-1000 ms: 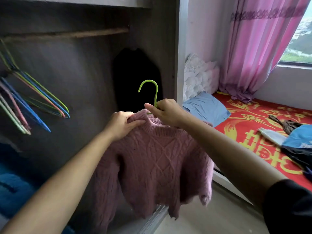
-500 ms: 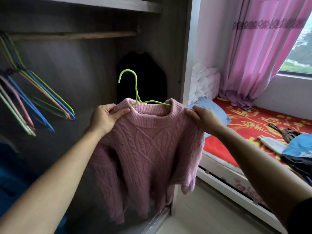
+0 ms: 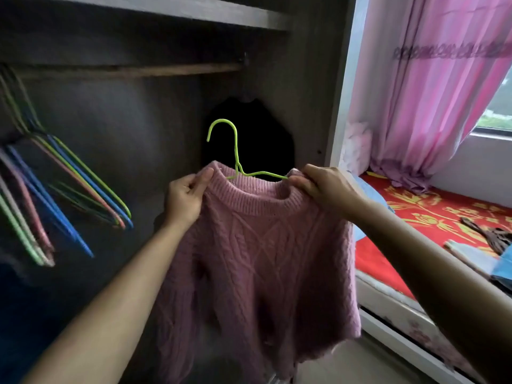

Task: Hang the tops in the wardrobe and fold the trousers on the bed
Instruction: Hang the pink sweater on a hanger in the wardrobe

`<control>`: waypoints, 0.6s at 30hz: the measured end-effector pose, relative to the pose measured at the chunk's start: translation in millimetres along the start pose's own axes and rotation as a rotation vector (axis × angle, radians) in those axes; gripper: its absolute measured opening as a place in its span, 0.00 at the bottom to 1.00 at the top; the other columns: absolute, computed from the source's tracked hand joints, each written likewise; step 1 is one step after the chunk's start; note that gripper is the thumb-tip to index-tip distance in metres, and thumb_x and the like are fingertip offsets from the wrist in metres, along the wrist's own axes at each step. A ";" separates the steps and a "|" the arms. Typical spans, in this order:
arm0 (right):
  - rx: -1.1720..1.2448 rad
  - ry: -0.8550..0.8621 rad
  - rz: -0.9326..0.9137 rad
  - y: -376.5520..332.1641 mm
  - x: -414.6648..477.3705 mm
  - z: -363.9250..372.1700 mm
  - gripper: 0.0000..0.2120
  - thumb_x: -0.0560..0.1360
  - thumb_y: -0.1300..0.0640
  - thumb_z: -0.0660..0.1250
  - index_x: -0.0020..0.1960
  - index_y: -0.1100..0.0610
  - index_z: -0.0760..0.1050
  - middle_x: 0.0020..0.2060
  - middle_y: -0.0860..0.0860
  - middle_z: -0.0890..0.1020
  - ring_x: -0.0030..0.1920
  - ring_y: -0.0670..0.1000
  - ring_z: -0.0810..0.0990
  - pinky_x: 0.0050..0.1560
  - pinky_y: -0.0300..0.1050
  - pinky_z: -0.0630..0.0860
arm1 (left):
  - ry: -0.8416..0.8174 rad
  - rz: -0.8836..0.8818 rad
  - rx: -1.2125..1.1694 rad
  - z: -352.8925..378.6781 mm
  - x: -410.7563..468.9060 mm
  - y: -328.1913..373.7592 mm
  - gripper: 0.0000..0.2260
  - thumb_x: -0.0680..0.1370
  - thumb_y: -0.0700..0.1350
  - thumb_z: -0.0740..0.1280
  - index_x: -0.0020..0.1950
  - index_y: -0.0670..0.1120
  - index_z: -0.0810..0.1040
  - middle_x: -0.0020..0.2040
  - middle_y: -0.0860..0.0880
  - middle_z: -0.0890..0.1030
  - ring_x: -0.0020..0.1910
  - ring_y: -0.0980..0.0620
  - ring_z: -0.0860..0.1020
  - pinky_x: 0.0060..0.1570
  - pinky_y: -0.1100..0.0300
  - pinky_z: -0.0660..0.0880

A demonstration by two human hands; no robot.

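Observation:
A pink cable-knit sweater (image 3: pixel 266 253) hangs in front of the open wardrobe on a green wire hanger (image 3: pixel 235 151), whose hook sticks up through the collar. My left hand (image 3: pixel 185 198) pinches the left shoulder of the sweater beside the collar. My right hand (image 3: pixel 324 189) grips the right shoulder, where the hanger's arm ends. The wooden rail (image 3: pixel 130 71) runs across the wardrobe above the hook. A black top (image 3: pixel 266 134) hangs behind the sweater at the rail's right end.
Several empty coloured wire hangers (image 3: pixel 63 178) hang at the rail's left. A shelf (image 3: pixel 166 8) tops the wardrobe. To the right lies the bed with a red and gold cover (image 3: pixel 432 217), clothes (image 3: pixel 490 245) on it, a blue pillow, and a pink curtain (image 3: pixel 443 87).
My right hand left the hanger's neck and took the sweater's right shoulder. The sweater now faces me spread between both hands, and the view has risen toward the rail.

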State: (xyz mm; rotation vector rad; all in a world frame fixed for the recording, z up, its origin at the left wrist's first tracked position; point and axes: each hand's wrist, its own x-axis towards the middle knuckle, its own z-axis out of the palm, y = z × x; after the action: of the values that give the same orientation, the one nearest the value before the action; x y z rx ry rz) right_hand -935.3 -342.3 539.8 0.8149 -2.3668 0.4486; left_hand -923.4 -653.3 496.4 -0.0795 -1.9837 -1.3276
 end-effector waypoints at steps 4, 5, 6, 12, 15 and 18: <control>-0.043 0.149 0.083 14.8 39.1 29.8 0.21 0.80 0.33 0.54 0.40 0.48 0.64 0.41 0.51 0.84 0.44 0.60 0.82 0.36 0.49 0.68 | -0.010 -0.049 0.058 17.9 45.2 -28.3 0.25 0.77 0.64 0.64 0.37 0.42 0.77 0.31 0.54 0.73 0.31 0.59 0.69 0.32 0.58 0.67; -0.057 0.174 0.095 18.3 51.8 35.8 0.21 0.80 0.32 0.54 0.40 0.48 0.64 0.41 0.51 0.84 0.44 0.61 0.82 0.36 0.49 0.66 | -0.016 -0.059 0.081 22.9 58.6 -32.8 0.23 0.79 0.61 0.63 0.40 0.42 0.78 0.33 0.53 0.76 0.32 0.60 0.71 0.34 0.58 0.69; -0.063 0.190 0.109 21.7 64.9 40.9 0.22 0.80 0.32 0.53 0.40 0.49 0.65 0.41 0.51 0.84 0.44 0.62 0.82 0.36 0.49 0.65 | -0.010 -0.059 0.109 28.2 72.9 -35.8 0.20 0.81 0.57 0.63 0.41 0.42 0.79 0.34 0.53 0.77 0.33 0.61 0.72 0.35 0.59 0.70; 0.110 0.134 0.090 38.4 148.2 40.2 0.26 0.75 0.27 0.58 0.43 0.50 0.74 0.37 0.48 0.80 0.40 0.56 0.79 0.36 0.48 0.67 | 0.130 -0.032 0.266 52.0 159.0 -33.8 0.16 0.84 0.51 0.58 0.51 0.40 0.78 0.45 0.44 0.82 0.46 0.48 0.78 0.45 0.55 0.73; 0.200 0.059 0.044 47.6 178.2 33.4 0.25 0.73 0.28 0.63 0.50 0.49 0.79 0.41 0.48 0.82 0.42 0.54 0.79 0.38 0.49 0.73 | 0.155 -0.043 0.287 60.0 198.7 -34.9 0.19 0.84 0.54 0.57 0.56 0.40 0.78 0.52 0.40 0.82 0.52 0.42 0.79 0.50 0.53 0.73; 0.120 0.172 0.063 49.8 196.7 38.1 0.20 0.77 0.36 0.63 0.51 0.51 0.79 0.46 0.53 0.84 0.48 0.60 0.81 0.38 0.49 0.71 | 0.147 -0.065 0.304 68.9 234.5 -37.4 0.22 0.84 0.57 0.55 0.64 0.42 0.76 0.60 0.39 0.79 0.59 0.42 0.77 0.55 0.57 0.70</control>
State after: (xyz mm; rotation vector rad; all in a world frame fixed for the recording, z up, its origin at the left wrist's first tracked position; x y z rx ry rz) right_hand -1109.1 -410.6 628.0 0.7260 -2.2277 0.6657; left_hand -1146.9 -692.0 594.6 0.2224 -2.0507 -1.0255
